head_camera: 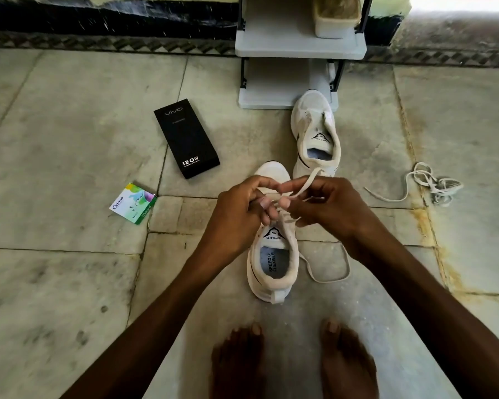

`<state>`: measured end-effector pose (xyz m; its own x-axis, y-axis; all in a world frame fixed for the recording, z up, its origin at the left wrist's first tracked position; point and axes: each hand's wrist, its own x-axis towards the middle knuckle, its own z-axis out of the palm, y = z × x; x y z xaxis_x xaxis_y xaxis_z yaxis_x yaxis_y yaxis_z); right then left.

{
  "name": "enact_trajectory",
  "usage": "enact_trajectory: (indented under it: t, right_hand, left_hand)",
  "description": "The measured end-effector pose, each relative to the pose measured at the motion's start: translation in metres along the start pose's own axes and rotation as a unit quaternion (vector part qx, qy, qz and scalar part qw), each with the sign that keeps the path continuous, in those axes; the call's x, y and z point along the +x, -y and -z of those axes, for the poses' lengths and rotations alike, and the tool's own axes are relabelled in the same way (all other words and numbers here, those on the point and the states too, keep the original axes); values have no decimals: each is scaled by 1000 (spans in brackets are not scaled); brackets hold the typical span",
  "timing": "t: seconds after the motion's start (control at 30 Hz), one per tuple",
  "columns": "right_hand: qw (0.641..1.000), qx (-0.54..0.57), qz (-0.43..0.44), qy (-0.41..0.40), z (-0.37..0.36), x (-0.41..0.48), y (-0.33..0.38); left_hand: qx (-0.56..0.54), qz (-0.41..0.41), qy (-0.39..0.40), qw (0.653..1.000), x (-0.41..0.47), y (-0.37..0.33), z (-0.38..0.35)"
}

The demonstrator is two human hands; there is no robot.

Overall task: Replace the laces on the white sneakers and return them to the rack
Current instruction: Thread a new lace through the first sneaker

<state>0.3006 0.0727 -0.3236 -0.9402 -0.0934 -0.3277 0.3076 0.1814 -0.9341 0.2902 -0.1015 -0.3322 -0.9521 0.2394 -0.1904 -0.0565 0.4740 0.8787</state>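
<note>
Bare feet point(238, 358) at bottom centre. Just above: white mesh sneaker point(272, 254) on floor, centre frame, heel down-frame, toe up-frame. Left hand point(236, 214) and right hand point(326, 205) meeting over its eyelets, both pinching flat cream lace point(308, 181). Slack tail looping lower right, so right hand nearer. Second white sneaker point(317, 136) up-frame, against grey plastic rack point(300, 47).

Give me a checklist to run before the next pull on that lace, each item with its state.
1. Left hand and right hand both pinch the lace: ok.
2. Near sneaker upright on the floor: ok.
3. Every eyelet threaded: cannot tell, the hands cover them.
4. Far sneaker laced: not ok, no lace shows in it.
5. Loose lace for it in view, on the floor to the right: ok.
</note>
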Motion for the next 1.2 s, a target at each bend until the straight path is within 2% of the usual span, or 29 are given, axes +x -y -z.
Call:
enact_trajectory:
  t: [0.07, 0.2, 0.27, 0.33, 0.4, 0.57, 0.67, 0.73, 0.93, 1.2]
  right_hand:
    - [1000, -11, 13, 1, -7, 0, -4]
    - [995, -58, 67, -54, -14, 3, -10]
    - [984, -113, 91, -99, -15, 4, -16]
    - [972, -161, 105, -138, -18, 5, -24]
    - [963, -189, 102, -160, -23, 5, -32]
    - [948, -243, 107, -178, -37, 1, -50]
    - [939, -272, 111, -180, -45, 1, -59]
    - [938, -272, 117, -182, -49, 2, -62]
    - [937, -253, 135, -198, -55, 0, -71]
    - [923, -299, 153, -190, -57, 4, -74]
  left_hand:
    - [14, -1, -4, 1000, 1, -2, -1]
    - [18, 5, -10, 1000, 0, -2, -1]
    - [64, 23, -10, 998, 1, 3, 0]
    - [148, 47, 25, 987, 1, 12, 3]
    - [175, 88, 48, 979, -3, 21, 1]
    - [82, 142, -16, 986, -10, 32, -7]
    - [-72, 207, 17, 976, -9, 38, -1]
    - [-127, 223, 42, 966, -7, 42, 2]
    - [-166, 233, 60, 956, -4, 47, 4]
    - [-164, 260, 73, 949, 3, 53, 1]
